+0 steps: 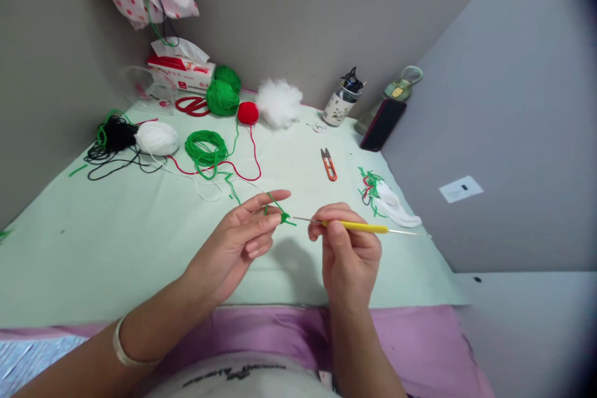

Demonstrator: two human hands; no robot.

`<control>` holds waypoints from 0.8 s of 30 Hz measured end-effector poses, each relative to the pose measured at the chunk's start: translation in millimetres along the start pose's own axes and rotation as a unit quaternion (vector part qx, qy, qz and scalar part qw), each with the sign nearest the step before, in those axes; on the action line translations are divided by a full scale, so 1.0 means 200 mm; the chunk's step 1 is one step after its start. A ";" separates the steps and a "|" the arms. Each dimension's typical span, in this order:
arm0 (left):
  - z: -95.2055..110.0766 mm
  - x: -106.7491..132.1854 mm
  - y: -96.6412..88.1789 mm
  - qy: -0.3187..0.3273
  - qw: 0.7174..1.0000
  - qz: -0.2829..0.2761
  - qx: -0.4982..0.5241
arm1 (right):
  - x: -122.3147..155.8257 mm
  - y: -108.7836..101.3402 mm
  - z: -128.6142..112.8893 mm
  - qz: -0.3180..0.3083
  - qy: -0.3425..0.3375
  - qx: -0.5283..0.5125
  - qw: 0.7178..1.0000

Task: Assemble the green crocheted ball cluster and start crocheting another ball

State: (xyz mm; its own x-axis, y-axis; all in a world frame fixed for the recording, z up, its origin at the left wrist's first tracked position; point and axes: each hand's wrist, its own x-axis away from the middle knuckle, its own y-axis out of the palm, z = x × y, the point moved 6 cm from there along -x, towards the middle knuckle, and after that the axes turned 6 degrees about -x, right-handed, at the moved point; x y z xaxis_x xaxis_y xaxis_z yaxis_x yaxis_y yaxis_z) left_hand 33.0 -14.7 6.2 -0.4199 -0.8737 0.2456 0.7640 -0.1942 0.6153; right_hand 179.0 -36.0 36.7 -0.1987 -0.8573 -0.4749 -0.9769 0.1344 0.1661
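Between the thumb and fingers of my left hand (249,230) is pinched a small piece of green crochet work (285,218). Its green yarn passes over the raised index finger and runs back toward a loose green yarn coil (206,150) on the table. My right hand (347,242) grips a crochet hook (359,226) by its yellow handle, pen-like. The hook's thin metal tip points left, close to the green piece; whether it touches the yarn I cannot tell. Both hands are above the front part of the table.
Orange thread snips (329,165) lie beyond my hands. White (157,138), red (248,113) and green yarn balls (222,97), black yarn (117,134) and white stuffing (280,102) are toward the back. A phone (383,124) leans on a bottle at right, behind yarn scraps (370,183).
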 end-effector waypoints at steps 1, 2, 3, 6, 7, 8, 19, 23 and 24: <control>0.01 0.00 0.00 0.009 1.000 0.002 -0.014 | -0.01 0.02 0.00 -0.013 0.014 -0.017 1.000; 0.01 0.00 0.01 0.018 0.999 0.004 -0.029 | -0.01 0.03 0.01 -0.029 0.019 -0.018 0.999; 0.01 0.01 0.01 0.024 0.999 0.005 -0.043 | -0.01 0.05 0.01 -0.040 0.019 -0.009 0.999; 0.00 0.01 0.01 0.031 0.997 0.006 -0.071 | 0.00 0.05 0.03 -0.037 0.024 0.000 0.999; 0.00 0.01 0.01 0.031 0.997 0.004 -0.077 | 0.00 0.04 0.04 -0.031 0.037 -0.018 0.999; 0.00 0.01 0.01 0.030 0.996 0.002 -0.083 | 0.00 0.03 0.06 -0.026 0.055 -0.039 0.997; 0.06 0.02 -0.03 0.074 0.983 0.020 -0.169 | 0.04 0.07 -0.11 -0.121 -0.115 0.167 0.972; 0.01 0.02 -0.02 0.057 0.991 0.028 -0.114 | 0.11 0.13 -0.12 -0.138 -0.282 0.342 0.886; -0.01 0.01 -0.01 0.032 0.996 0.016 -0.085 | 0.12 0.13 -0.11 -0.130 -0.291 0.359 0.877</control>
State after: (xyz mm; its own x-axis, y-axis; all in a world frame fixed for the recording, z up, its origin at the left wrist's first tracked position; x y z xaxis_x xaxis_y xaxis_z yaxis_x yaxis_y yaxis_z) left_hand 31.4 -17.2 4.5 -0.3654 -0.9064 0.2119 0.8506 -0.2327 0.4716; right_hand 150.2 -64.1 49.4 0.2358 -0.5350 -0.8113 -0.7515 0.4290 -0.5012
